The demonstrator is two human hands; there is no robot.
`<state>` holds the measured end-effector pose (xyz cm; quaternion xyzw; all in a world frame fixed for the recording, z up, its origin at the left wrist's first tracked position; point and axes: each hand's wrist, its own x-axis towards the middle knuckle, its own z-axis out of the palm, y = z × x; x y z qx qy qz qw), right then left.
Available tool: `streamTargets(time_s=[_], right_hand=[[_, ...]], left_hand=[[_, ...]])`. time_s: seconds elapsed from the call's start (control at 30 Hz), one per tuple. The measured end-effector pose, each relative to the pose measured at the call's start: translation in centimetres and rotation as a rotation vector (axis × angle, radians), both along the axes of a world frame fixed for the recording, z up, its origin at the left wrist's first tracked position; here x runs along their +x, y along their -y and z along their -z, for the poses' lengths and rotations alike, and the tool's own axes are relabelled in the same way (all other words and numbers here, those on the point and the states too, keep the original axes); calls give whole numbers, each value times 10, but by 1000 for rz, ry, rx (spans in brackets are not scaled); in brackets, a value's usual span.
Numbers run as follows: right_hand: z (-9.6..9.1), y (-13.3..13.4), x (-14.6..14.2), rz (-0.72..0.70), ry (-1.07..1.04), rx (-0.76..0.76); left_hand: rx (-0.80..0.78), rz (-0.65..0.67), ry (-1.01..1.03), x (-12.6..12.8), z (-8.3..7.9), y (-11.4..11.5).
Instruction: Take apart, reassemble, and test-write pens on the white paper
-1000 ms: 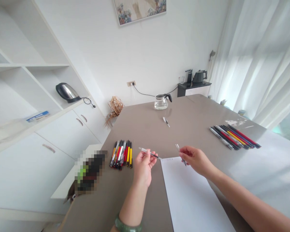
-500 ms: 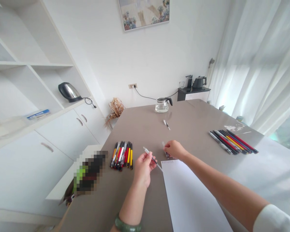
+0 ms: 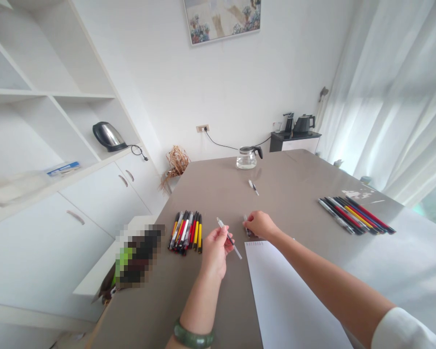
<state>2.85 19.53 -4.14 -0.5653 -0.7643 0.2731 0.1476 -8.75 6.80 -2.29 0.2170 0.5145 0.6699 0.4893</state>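
Note:
My left hand (image 3: 215, 250) is closed on a thin clear pen (image 3: 228, 237), held above the grey-brown table (image 3: 218, 194) with its tip slanting down to the right. My right hand (image 3: 260, 224) is closed in a pinch on a small clear pen part (image 3: 245, 224), just right of the pen and a little beyond the top edge of a white sheet of paper (image 3: 283, 295). A bunch of coloured pens (image 3: 186, 231) lies just left of my left hand. A second row of pens (image 3: 356, 214) lies at the right side of the table.
One loose pen (image 3: 253, 186) lies mid-table, and a glass jug (image 3: 247, 157) stands at the far edge. White shelves with a steel kettle (image 3: 108, 136) line the left wall. A dark side table with kettles (image 3: 298, 127) stands at the back right. Curtains hang on the right.
My right hand has moved left from the top right corner of the paper to a spot close beside the pen. The left hand's pen has tilted, tip down to the right.

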Motion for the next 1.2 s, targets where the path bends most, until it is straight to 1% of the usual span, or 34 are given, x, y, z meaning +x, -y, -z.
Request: streamTargets(time_s=[0.13, 0.27, 0.33, 0.4, 0.47, 0.53, 0.63, 0.73, 0.83, 0.97, 1.03, 1.1, 1.2], right_hand=[[-3, 0, 2, 3, -25, -8], [-15, 10, 6, 1, -77, 15], [-24, 23, 11, -22, -120, 33], [-30, 40, 16, -87, -158, 10], [-34, 58, 21, -191, -208, -69], [-37, 73, 25, -252, -270, -144], [-36, 84, 26, -269, -356, -196], [-34, 85, 26, -268, -378, -200], [-35, 80, 31, -296, -330, -206], [-44, 72, 47, -366, -200, -241], [-49, 66, 54, -377, -160, -257], [-51, 58, 59, -342, -145, -266], [-45, 41, 61, -174, -86, -240]], left_hand=[[-2, -2, 1, -1, 1, -1], [1, -1, 4, -1, 1, -1], [9, -5, 14, 0, 0, -1], [25, -14, 29, 1, -1, -1], [52, -12, 42, 3, -3, 0], [81, 7, 52, 5, -4, 1], [96, 52, 60, 8, -5, 2], [84, 63, 74, 8, -5, 1], [61, 21, 101, 4, -5, 0], [66, -65, 122, -4, -3, -3], [73, -96, 128, -7, -2, -4], [71, -101, 133, -8, -1, -4], [60, -80, 138, -5, 0, -4]])
